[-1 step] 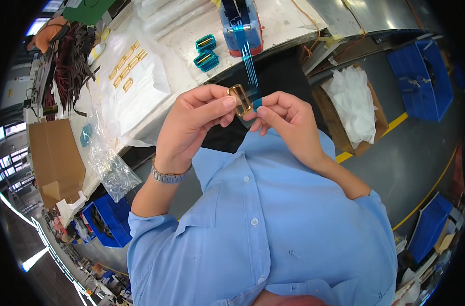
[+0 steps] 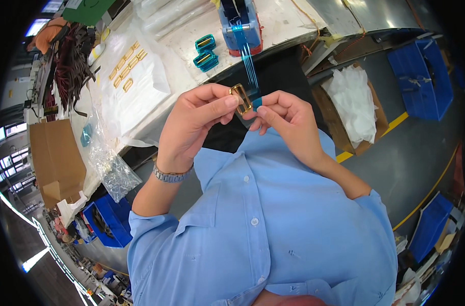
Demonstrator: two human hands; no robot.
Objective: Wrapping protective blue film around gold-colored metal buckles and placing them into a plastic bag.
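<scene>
Hands pinch blue tape and a gold buckle, long axis steep, top leftward.

I see a passable strip of white table between the gold buckles and the two teal-wrapped buckles, ahead of the left hand. Sideways, the blue tape stretched from the dispenser to the right hand blocks me; beyond that hand, I have a narrow gap before the cardboard box.
</scene>
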